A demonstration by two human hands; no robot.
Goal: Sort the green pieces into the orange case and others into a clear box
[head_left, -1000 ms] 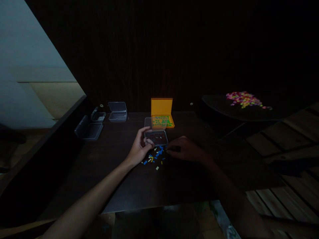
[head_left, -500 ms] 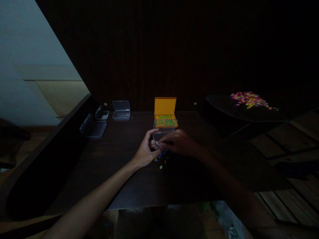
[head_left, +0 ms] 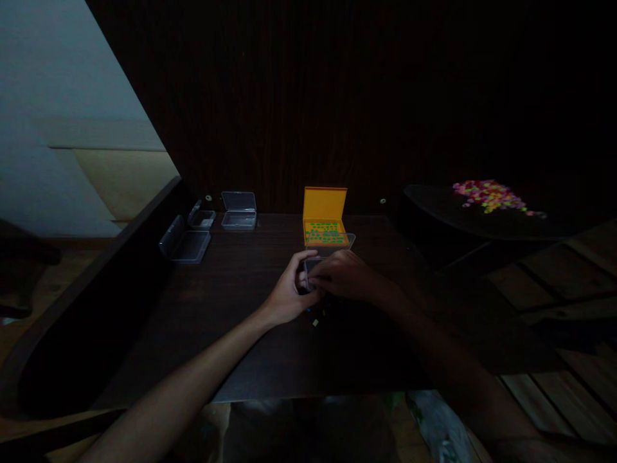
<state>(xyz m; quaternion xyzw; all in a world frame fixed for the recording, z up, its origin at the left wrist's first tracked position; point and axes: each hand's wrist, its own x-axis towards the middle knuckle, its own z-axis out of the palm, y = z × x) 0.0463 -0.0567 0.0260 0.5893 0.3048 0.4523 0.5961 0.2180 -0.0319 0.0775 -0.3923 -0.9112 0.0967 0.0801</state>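
My left hand [head_left: 285, 297] is wrapped round a small clear plastic box [head_left: 311, 265], its lid raised toward the back. My right hand [head_left: 351, 275] reaches over the box with its fingers bent together at the opening. Whatever those fingers hold, if anything, is hidden. Just below the hands a small pale piece [head_left: 315, 322] lies on the dark table, with a bit of blue near it; other pieces there are mostly covered. Behind the clear box stands an open yellow box [head_left: 324, 204] with several small green pieces [head_left: 322, 227] in it.
Three open clear boxes stand at the left: one by the back panel [head_left: 240, 221], a small one [head_left: 202, 220] and a larger one [head_left: 193, 249] by the side board. A heap of colourful small pieces [head_left: 491, 195] lies on a dark surface at the right.
The clear box is tilted differently, its lid shifted right. My hands now cover most of the blue and yellow pieces seen below them before. The whole view has shifted slightly.
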